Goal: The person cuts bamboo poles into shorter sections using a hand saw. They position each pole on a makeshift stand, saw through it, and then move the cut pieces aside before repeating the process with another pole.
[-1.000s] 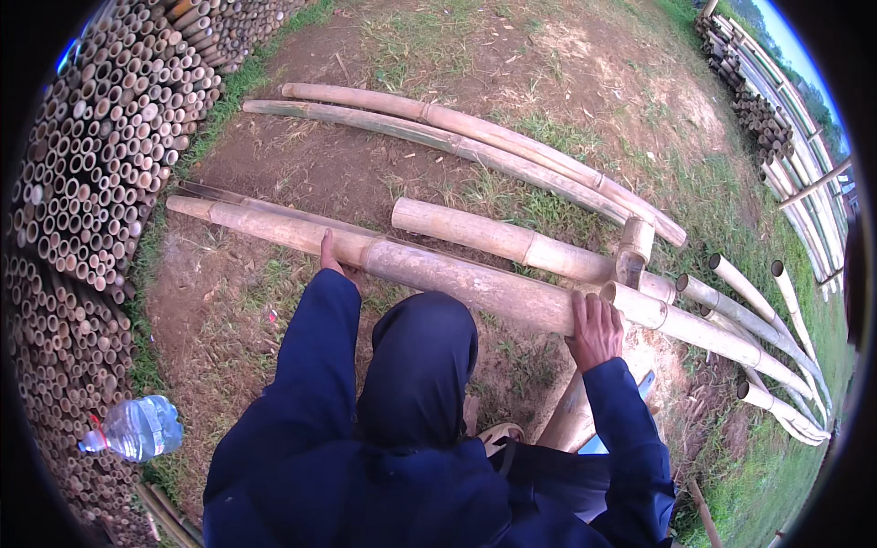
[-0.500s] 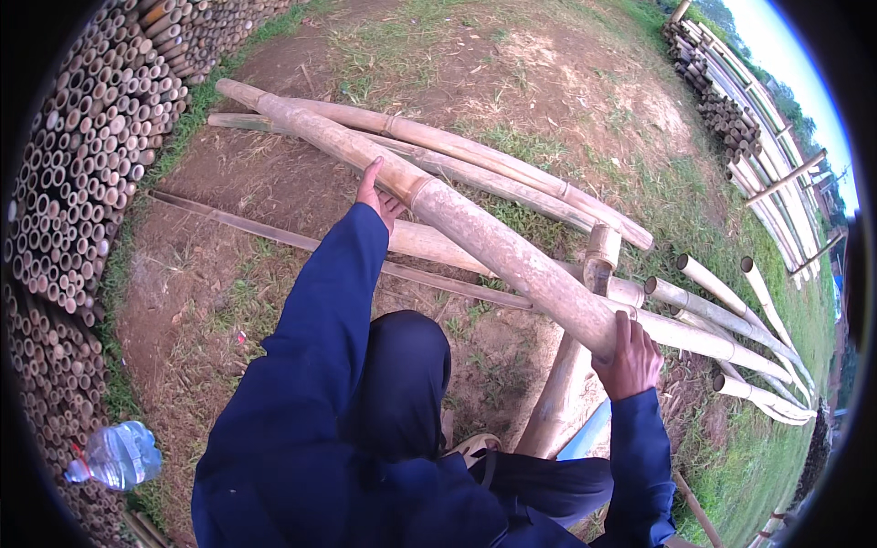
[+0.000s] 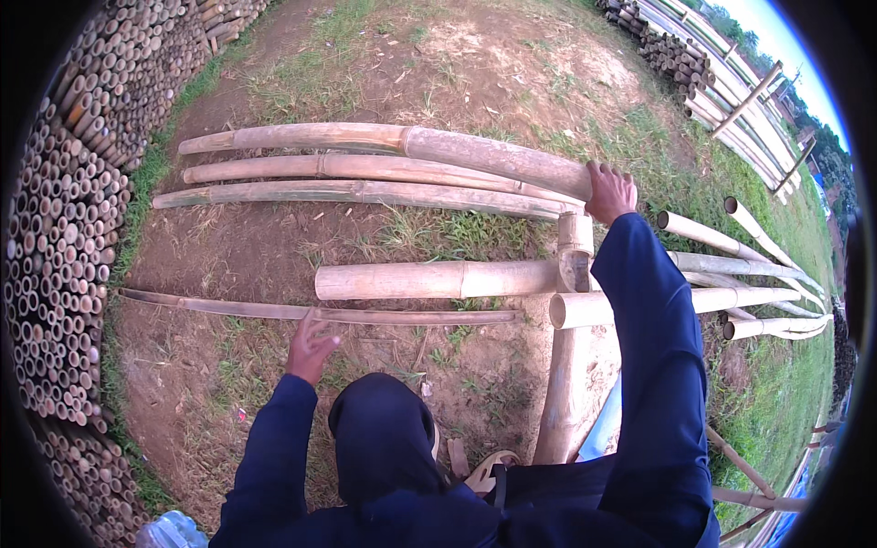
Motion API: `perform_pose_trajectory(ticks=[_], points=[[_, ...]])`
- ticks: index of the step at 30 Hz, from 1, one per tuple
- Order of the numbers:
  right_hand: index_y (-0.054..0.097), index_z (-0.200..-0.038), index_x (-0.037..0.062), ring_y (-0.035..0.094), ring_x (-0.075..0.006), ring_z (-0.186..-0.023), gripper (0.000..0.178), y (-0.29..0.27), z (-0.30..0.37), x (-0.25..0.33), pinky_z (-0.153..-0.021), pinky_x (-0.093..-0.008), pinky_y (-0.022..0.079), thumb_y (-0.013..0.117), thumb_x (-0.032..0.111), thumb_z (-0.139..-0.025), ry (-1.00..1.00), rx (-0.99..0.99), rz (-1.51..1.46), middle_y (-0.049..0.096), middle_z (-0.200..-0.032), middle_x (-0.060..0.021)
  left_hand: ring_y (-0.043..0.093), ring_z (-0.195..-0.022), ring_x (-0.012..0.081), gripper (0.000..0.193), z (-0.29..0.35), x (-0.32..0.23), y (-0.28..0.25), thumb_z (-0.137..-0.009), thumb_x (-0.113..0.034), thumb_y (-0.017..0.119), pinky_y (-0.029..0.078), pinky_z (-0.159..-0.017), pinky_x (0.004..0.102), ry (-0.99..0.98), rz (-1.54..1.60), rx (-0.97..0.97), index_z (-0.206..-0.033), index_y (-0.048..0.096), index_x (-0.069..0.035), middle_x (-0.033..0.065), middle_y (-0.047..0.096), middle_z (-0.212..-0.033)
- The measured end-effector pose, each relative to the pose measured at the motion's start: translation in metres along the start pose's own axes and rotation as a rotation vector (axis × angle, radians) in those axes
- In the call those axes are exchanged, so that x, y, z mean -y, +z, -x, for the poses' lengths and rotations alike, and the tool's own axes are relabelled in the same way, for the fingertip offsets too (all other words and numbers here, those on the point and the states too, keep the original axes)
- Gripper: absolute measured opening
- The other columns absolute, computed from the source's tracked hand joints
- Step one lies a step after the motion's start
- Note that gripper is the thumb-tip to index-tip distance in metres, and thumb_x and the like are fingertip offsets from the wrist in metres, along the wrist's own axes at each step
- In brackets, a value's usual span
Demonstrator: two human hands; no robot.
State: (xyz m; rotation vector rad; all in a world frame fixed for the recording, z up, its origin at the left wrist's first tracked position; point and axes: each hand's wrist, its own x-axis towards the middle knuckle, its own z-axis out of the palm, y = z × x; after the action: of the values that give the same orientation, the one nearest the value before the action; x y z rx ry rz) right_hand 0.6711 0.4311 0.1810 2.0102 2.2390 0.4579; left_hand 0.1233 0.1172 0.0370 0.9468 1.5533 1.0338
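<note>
My right hand [image 3: 610, 192] is closed around the right end of a thick bamboo pole [image 3: 493, 158]. That pole lies crosswise, farthest out, beside two thinner bamboo poles [image 3: 384, 193] on the ground. My left hand [image 3: 311, 349] is empty with its fingers apart, at the near edge of a narrow split bamboo strip [image 3: 219, 308]; whether it touches the strip I cannot tell. Between the strip and the poles, a thick bamboo length [image 3: 393, 280] runs to a notched bamboo post [image 3: 574, 260]. Another bamboo pole [image 3: 585, 310] has its cut end just right of the post.
Stacked bamboo [image 3: 68, 219] forms a wall along the left. Several bamboo poles [image 3: 713, 236] fan out at the right, with more piled at the far right. A clear plastic bottle [image 3: 172, 530] is at the lower left. Grass and bare soil cover the ground.
The thick bamboo pole has swung outward from across my front to beside the two ground poles. My left hand has let go of it and drawn back; my right hand still grips its end.
</note>
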Motion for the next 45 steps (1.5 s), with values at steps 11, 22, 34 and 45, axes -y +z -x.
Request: perform_pose_trajectory(ticks=[11,22,34,45], points=[[0.047,-0.149,0.0161,0.056,-0.0328,-0.135,0.059,0.086,-0.016,0.012,-0.120,-0.0672,0.028,0.061,0.010,-0.093,0.173,-0.175,-0.136,0.061,-0.138,-0.0097,0.074,-0.092,0.0221,0.064,0.146,0.149,-0.080,-0.091,-0.022,0.077,0.056,-0.083,0.0316,-0.438,0.009,-0.336,-0.145,0.053,0.003,0.0177,0.073,-0.117],[0.052,-0.145,0.0107,0.062,-0.0417,-0.115,0.061,-0.001,0.200,-0.021,-0.100,-0.0499,0.050,0.073,0.010,-0.087,-0.088,-0.239,-0.504,0.064,-0.126,-0.0186,0.067,-0.119,0.0243,0.056,0.064,-0.095,0.073,-0.102,-0.040,0.062,0.046,-0.108,0.0363,-0.065,0.097,0.662,-0.135,0.063,0.006,0.0187,0.070,-0.128],[0.067,-0.127,0.0091,0.053,-0.0368,-0.135,0.051,-0.046,0.561,-0.001,-0.115,-0.0536,0.037,0.080,0.025,-0.081,0.479,0.046,-0.563,0.066,-0.133,-0.0125,0.070,-0.105,0.0312,0.047,-0.018,-0.168,0.384,-0.083,-0.035,0.082,0.055,-0.093,0.0424,0.897,-0.973,0.708,-0.115,0.068,-0.003,0.0158,0.073,-0.111],[0.070,-0.116,0.0079,0.059,-0.0328,-0.127,0.042,-0.023,0.550,0.002,-0.109,-0.0494,0.041,0.079,0.028,-0.080,0.659,-0.057,-0.620,0.068,-0.127,-0.0101,0.070,-0.112,0.0307,0.088,-0.042,-0.131,0.490,-0.065,-0.051,0.090,0.047,-0.109,0.0417,0.656,-1.507,0.584,-0.128,0.059,0.001,0.0207,0.073,-0.116]])
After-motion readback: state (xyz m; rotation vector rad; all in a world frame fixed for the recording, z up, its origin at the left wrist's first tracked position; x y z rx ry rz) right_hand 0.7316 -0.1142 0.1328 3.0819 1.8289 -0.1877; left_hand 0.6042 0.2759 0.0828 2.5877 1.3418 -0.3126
